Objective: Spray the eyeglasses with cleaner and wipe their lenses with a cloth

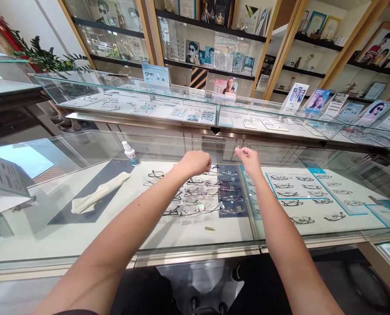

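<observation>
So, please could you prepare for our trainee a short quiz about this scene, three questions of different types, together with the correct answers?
1. Fill in the gap: In the picture, the left hand is nearest to rows of ____.
2. True or false: The cloth lies apart from the left hand.
3. Choose one. The cap of the bottle is: A) red; B) white; C) black.

Key: 1. eyeglasses; 2. true; 3. B.
</observation>
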### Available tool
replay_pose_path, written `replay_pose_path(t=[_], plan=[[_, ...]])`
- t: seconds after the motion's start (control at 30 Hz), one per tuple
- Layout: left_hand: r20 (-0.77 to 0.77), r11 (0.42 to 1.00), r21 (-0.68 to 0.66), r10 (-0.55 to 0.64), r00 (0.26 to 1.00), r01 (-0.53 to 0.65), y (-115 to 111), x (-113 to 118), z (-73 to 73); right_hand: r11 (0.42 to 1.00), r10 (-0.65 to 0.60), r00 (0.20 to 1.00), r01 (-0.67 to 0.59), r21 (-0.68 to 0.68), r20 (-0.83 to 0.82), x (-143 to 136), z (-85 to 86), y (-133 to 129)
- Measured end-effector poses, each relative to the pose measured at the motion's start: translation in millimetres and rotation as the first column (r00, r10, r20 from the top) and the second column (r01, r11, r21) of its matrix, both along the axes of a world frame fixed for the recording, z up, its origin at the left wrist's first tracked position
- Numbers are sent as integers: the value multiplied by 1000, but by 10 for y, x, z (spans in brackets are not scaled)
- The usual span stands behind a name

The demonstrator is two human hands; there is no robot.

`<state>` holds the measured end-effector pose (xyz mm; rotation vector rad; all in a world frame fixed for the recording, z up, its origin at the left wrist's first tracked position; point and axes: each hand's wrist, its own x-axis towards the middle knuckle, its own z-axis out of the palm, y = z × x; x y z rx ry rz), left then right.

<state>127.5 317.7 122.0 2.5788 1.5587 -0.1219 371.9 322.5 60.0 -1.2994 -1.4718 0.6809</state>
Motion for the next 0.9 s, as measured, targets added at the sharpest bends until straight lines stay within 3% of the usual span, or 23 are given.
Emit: replay_pose_path(t=[0.47, 0.77, 0.9], plan=[[-74, 998, -45, 40, 996, -44, 100, 23, -161, 999, 45, 996, -44, -18, 76, -97, -74, 9], [-94, 997, -56, 55, 994, -60, 200, 1, -270, 989, 142, 982, -136, -55, 122, -156, -70, -28], [-53, 999, 6, 52, 997, -51, 238, -60, -270, 975, 224, 967, -220, -43, 119, -172, -86, -34]])
